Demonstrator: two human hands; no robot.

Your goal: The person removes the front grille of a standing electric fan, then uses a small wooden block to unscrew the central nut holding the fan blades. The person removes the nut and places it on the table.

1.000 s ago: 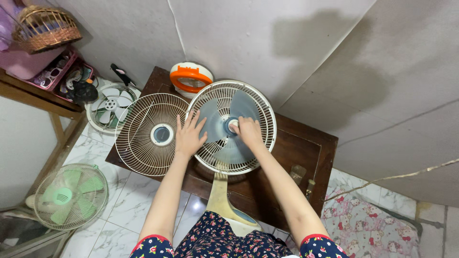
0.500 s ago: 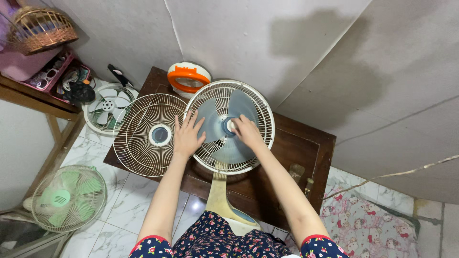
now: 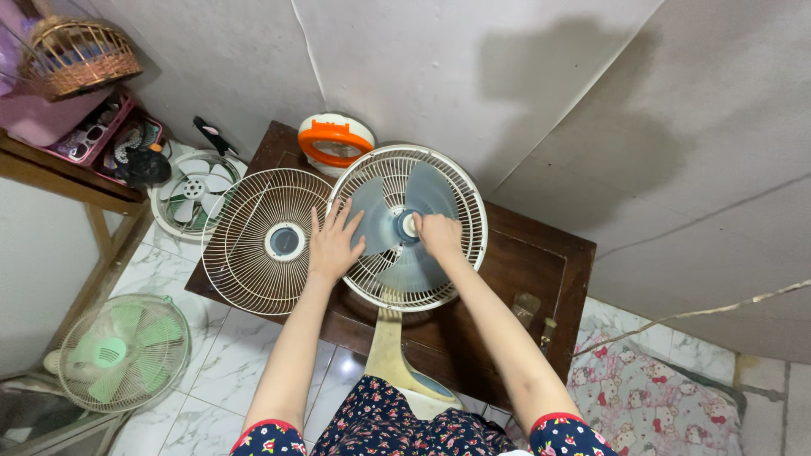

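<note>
A white fan with a blue-grey blade lies face up on a dark wooden table, its rear wire guard around the blade. My right hand pinches the small white cap at the blade's hub. My left hand lies flat with fingers spread on the left blade and guard rim. The detached front wire guard rests to the left, overlapping the table edge. The fan's cream stand points toward my lap.
An orange and white round object sits at the table's back edge. A white fan and a green fan stand on the tiled floor at left. A wooden shelf holds a wicker basket. A patterned cushion lies at right.
My right hand has shifted slightly on the hub cap, and the blade has turned a little. My left hand stays on the blade.
</note>
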